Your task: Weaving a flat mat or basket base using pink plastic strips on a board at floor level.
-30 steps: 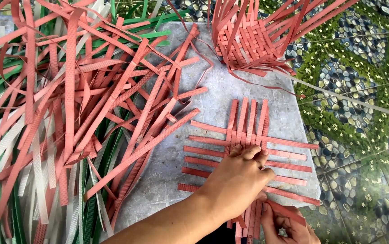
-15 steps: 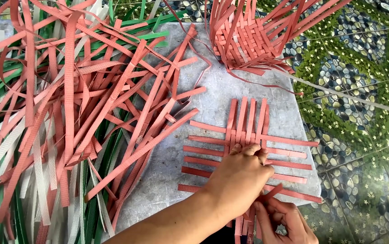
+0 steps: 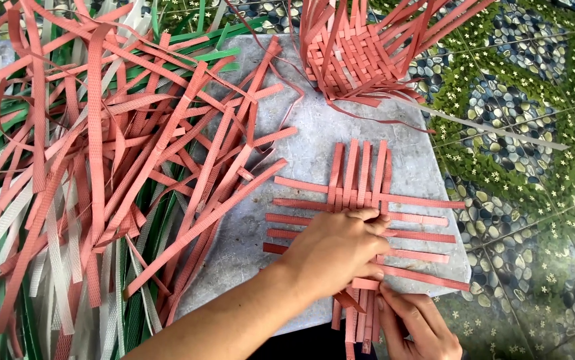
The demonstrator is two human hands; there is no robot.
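Observation:
A flat woven mat of pink plastic strips [image 3: 367, 200] lies on a grey stone slab [image 3: 314, 140]. My left hand [image 3: 337, 250] presses palm-down on the middle of the weave, fingers curled over the crossing strips. At the near edge my right hand [image 3: 414, 323] pinches the lower end of a pink strip [image 3: 364, 283] between thumb and fingers, next to the vertical strips' loose ends.
A big heap of loose pink, green and white strips [image 3: 94, 173] covers the left side. A half-woven pink basket [image 3: 357, 53] stands at the back of the slab. Pebble-and-grass patterned ground [image 3: 534, 133] lies to the right, with a loose white strip [image 3: 494, 127] across it.
My right hand has come up from the bottom edge and closed on a strip at the weave's near edge. My left hand stays pressed on the mat.

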